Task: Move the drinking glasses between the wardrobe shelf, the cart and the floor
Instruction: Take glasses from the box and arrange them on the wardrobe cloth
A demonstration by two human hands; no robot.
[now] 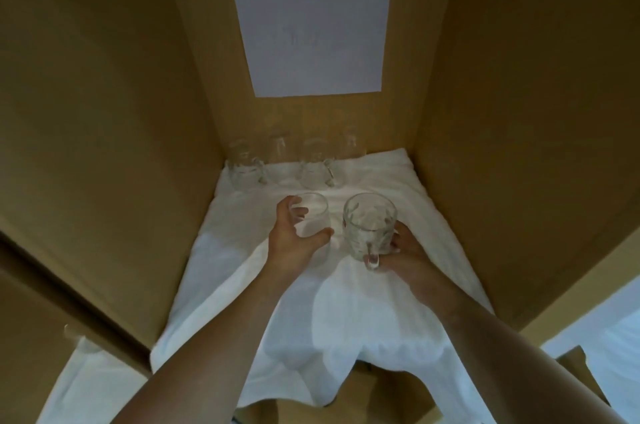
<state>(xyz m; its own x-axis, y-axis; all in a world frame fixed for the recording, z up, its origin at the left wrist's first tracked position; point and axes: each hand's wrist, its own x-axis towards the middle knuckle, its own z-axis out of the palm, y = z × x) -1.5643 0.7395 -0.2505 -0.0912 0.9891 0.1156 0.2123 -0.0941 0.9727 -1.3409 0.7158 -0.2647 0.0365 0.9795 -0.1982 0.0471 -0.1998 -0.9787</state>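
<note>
My left hand (294, 233) grips a smooth clear tumbler (313, 215) from its left side, upright over the white cloth (398, 302) on the wardrobe shelf. My right hand (401, 252) holds a patterned glass mug (369, 224) by its handle, just right of the tumbler. Whether either glass touches the cloth I cannot tell. At the back of the shelf stand several more clear glasses: a handled mug (244, 165) at the left, another mug (317, 165) in the middle, and two taller glasses (278, 146) (351, 143) behind them.
Brown wardrobe walls (502, 112) close in on both sides. A white paper sheet (311, 39) hangs on the back wall. The cloth drapes over the shelf's front edge. More white cloth (86, 385) lies lower left.
</note>
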